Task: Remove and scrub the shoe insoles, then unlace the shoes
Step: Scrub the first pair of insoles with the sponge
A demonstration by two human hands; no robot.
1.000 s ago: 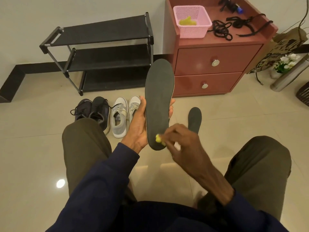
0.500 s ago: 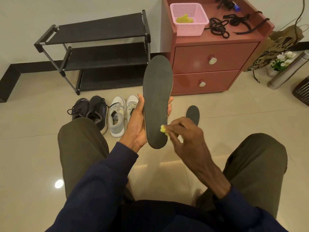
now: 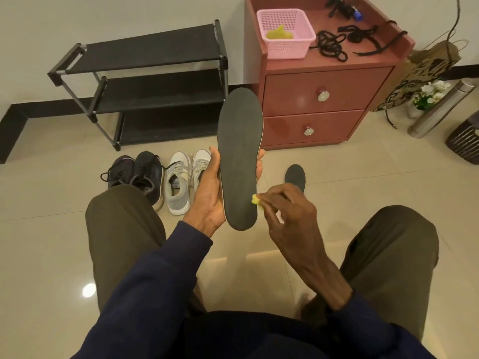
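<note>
Seated person scrubbing a dark insole over a tiled floor.

Black three-tier shoe rack [image 3: 145, 86] standing against the wall, beside a reddish two-drawer cabinet [image 3: 326, 99] carrying a pink basket [image 3: 286, 35] and loose black laces [image 3: 333, 46]. Dark sneakers [image 3: 140, 177] and grey-white sneakers [image 3: 184, 180] sitting side by side on the floor below the rack. Insole [image 3: 239, 161], matte charcoal with a pale edge, standing upright, toe end up; left hand [image 3: 210, 193] gripping it, thumb one side, fingertips showing at the other. Right hand [image 3: 287, 206] pinching a small yellow scrubber [image 3: 256, 199], mostly hidden by fingers, pressing it on the insole's lower right edge. Second insole [image 3: 295, 174] lying on the floor, partly hidden behind the right hand.
</note>
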